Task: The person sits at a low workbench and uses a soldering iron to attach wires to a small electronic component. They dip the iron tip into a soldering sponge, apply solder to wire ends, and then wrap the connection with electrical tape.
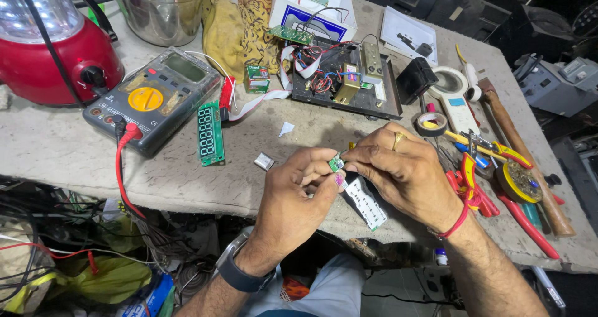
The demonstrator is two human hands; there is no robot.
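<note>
Bench: worn grey-beige top, stained.
Landmark: multimeter, lying flat, red lead plugged in.
Just right of it: green 7-seg display board.
Further right: open device chassis w/ wiring, then tape roll, hammer, pliers w/ red grips.
Left of it: red lantern.
Behind it: steel pot, yellow cloth.

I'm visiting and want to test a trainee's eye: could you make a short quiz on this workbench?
1. True or false: both hands pinch the small green circuit board.
2. Which cable plugs into the multimeter: A) red, B) blue?
3. What lies on the bench just left of the left hand?

Key:
1. True; the right hand meets the left on it.
2. A, the red lead.
3. A small silver metal piece.
</note>
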